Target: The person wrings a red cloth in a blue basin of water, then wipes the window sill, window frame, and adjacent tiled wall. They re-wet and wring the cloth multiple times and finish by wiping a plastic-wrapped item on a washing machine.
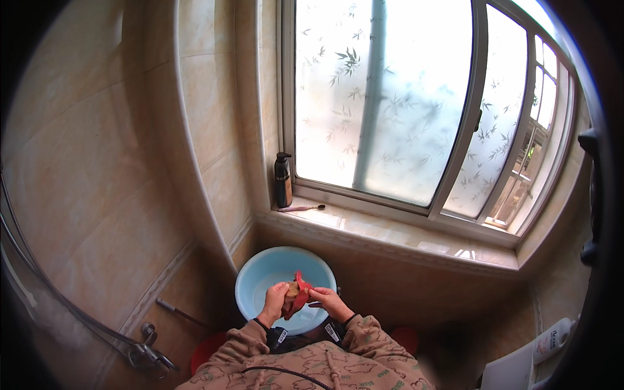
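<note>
Left hand (275, 303) grips a red-and-tan item (301, 294) over a pale-blue basin (255, 286), right hand (329, 301) pinches its red edge; step, apparently, two-handed working; next move seemingly calls for steady grips on both sides.

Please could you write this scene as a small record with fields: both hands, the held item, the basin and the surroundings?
Left grip: holds the tan side of a red-and-tan item
Right grip: pinches its red part
Held item: above the basin; exact kind unclear
Basin: round, light blue
Window sill: dark pump bottle, toothbrush lying nearby
Window: frosted, leaf pattern
Lower left: metal tap
</note>
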Demonstrator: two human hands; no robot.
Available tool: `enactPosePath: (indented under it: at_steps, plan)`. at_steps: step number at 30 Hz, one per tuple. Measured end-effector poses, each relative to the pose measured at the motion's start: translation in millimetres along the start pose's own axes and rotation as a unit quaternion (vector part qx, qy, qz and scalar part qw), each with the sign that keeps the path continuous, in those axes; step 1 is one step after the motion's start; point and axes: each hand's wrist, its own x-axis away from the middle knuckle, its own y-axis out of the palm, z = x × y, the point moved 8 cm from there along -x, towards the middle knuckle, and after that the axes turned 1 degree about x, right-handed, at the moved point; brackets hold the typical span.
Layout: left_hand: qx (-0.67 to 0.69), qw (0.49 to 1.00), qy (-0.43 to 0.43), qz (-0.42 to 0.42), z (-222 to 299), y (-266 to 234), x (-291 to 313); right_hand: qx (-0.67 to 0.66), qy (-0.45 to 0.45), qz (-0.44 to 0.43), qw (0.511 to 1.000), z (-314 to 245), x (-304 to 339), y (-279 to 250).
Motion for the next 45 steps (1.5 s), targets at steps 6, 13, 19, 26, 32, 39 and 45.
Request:
enactPosePath:
  at_steps: [6,13,19,26,32,39,45]
  plan:
    - [-0.165,0.985,0.047,0.0,29,2,2,-0.013,0.055,0.047,0.997,3,14,-11]
    - [0.16,0.954,-0.141,-0.209,28,78,34,-0.069,0.081,-0.04,0.993,9,18,35]
    - [0.132,0.981,-0.063,-0.127,61,40,21,0.012,0.027,0.009,1.0,1,26,9]
    - [0.113,0.993,0.021,-0.016,88,4,7,0.052,0.019,0.152,0.987,9,20,-59]
    - [-0.136,0.978,-0.016,-0.157,93,77,38,0.151,-0.025,0.207,0.966,22,-5,-53]
    - [-0.317,0.859,0.097,-0.39,75,141,76,0.319,-0.313,0.006,0.894,-17,7,7]
    - [0.176,0.908,-0.191,-0.329,65,115,45,-0.058,-0.258,-0.134,0.955,-13,1,20]
